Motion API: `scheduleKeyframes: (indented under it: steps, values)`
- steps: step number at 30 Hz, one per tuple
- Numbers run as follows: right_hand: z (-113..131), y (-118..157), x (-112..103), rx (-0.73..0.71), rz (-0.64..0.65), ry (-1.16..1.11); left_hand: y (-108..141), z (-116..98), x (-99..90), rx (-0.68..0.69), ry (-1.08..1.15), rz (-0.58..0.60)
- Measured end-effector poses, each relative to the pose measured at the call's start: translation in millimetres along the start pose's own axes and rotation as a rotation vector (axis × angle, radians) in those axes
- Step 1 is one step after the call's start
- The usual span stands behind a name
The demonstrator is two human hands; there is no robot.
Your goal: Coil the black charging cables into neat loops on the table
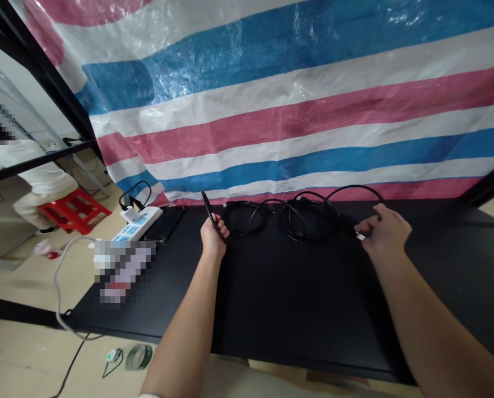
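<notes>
My left hand [213, 237] is closed around a thin, flat black object [207, 206], seen nearly edge-on and tilted above the black table; its exact kind does not show. On the right, my right hand [388, 231] pinches the end of a black cable [357, 187], where a silver plug [360, 236] pokes out by the fingertips. That cable arcs back to a larger coil [299, 238] lying on the table between my hands. Closer to my left hand rests a smaller black cable coil [243, 233]. Part of the right-hand grip is hidden behind the fingers.
A white power strip [149, 217] with plugs and a dark phone [165, 224] lie at the table's left end. Behind the table [292, 309] hangs a striped plastic sheet [271, 132]. A person sits on a red stool [78, 213] beyond the frame at left.
</notes>
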State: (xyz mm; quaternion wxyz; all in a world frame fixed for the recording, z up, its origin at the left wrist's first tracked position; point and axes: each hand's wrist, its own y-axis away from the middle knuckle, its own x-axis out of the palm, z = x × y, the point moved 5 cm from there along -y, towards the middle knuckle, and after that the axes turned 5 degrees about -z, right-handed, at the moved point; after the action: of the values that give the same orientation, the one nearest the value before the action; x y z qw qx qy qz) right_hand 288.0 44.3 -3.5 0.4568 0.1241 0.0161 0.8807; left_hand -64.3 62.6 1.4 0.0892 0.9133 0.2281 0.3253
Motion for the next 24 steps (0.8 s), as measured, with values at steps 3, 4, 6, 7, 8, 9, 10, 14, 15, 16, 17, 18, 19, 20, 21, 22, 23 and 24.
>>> scheduleKeyframes:
  steps: [3,4,6,7,8,9,10,14,15,16,17,18,19,20,21,22,23,24]
  values:
    - [2,-1,5,-0.005,0.181,-0.182,-2,0,-1.6,-0.032,0.022,-0.02]
    - [4,0,5,-0.084,0.201,-0.198,-2,0,-1.8,-0.043,0.031,-0.023]
    - [9,4,5,-0.302,0.189,-0.159,-1,1,-0.7,-0.06,0.042,-0.005]
    - [11,9,7,-0.406,0.179,-0.105,-1,2,0.3,-0.065,0.046,0.014]
    - [11,15,10,-0.489,0.176,-0.033,0,2,1.4,-0.074,0.049,0.034]
    - [11,21,13,-0.548,0.179,0.048,0,3,2.4,-0.084,0.056,0.053]
    - [11,26,17,-0.588,0.179,0.127,1,4,3.3,-0.096,0.067,0.068]
    - [10,36,19,-0.615,0.073,0.317,6,2,5.5,-0.111,0.129,0.095]
    - [10,35,17,-0.592,0.034,0.332,7,1,5.8,-0.108,0.139,0.093]
    - [10,33,14,-0.562,-0.001,0.339,8,0,6.0,-0.108,0.142,0.086]
    - [10,31,12,-0.529,-0.027,0.335,8,-1,5.9,-0.108,0.14,0.074]
    - [11,28,9,-0.495,-0.047,0.316,9,-1,5.6,-0.11,0.13,0.055]
    - [11,25,8,-0.454,-0.052,0.282,9,-2,5.1,-0.112,0.115,0.036]
    - [11,22,7,-0.402,-0.042,0.231,10,-2,4.6,-0.111,0.098,0.017]
    - [10,19,8,-0.34,-0.017,0.163,10,-2,3.9,-0.108,0.079,0.0]
    - [9,17,9,-0.273,0.013,0.08,10,-1,3.3,-0.102,0.064,-0.011]
    - [8,16,11,-0.208,0.045,-0.011,10,-1,3.1,-0.092,0.053,-0.01]
    - [7,16,14,-0.154,0.077,-0.094,10,-1,3.2,-0.081,0.047,0.003]
